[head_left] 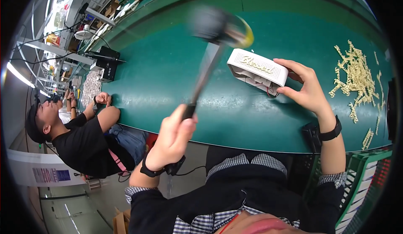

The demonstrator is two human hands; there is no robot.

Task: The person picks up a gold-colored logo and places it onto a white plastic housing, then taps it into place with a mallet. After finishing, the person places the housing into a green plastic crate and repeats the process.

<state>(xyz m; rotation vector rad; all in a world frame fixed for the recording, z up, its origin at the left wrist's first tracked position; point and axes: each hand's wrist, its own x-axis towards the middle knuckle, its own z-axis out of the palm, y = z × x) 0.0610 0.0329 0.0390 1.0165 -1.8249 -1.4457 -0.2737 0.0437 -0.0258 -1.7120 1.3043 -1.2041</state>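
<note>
A single fisheye camera on the person's head looks steeply down and a little forward over their chest (201,211) at the green table (163,76). It is close: the left hand (170,139) and right hand (308,87) appear large. Its wide sweep also takes in a co-worker (79,144), farther off at left, and floor (98,194) at lower left. The table's edges bow, and black rounds off the corners.

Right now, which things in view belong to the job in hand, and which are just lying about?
In the job:
mallet, in the left hand
white housing, in the right hand
cream pieces, probably, resembling the housing's lettering

Apparently just lying about:
black box at left
green crate, lower right
</note>
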